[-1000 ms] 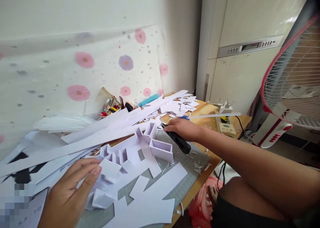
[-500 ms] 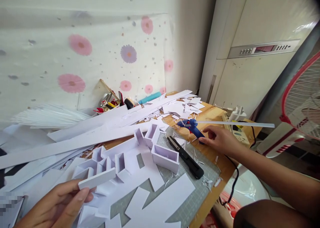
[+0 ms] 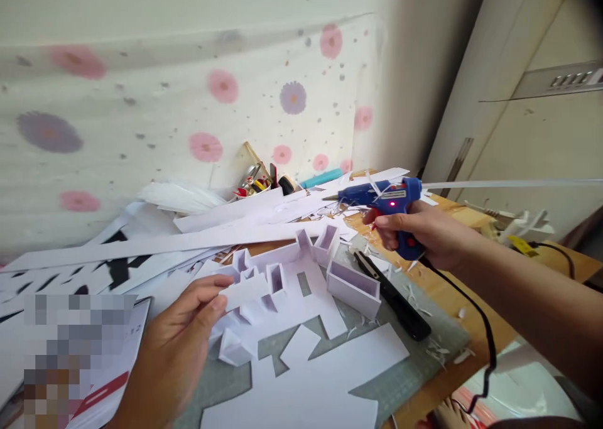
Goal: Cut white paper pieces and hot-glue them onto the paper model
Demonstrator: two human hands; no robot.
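My left hand pinches a small white foam board strip between thumb and fingers, in front of the white foam board model. My right hand is wrapped round the handle of a blue hot glue gun, raised above the table. Its nozzle points left, its small red light is lit, and a long glue stick sticks out of its back. Open-topped white boxes stand on the model's right side. A black utility knife lies beside them.
A cutting mat with a cut white sheet covers the near table. White scraps and long strips lie behind. A tool container stands by the wall. The gun's black cord hangs off the right edge; a power strip sits farther right.
My right hand has gripped the glue gun and lifted it off the table. My left hand still holds the strip. The view has turned left, so things appear farther right.
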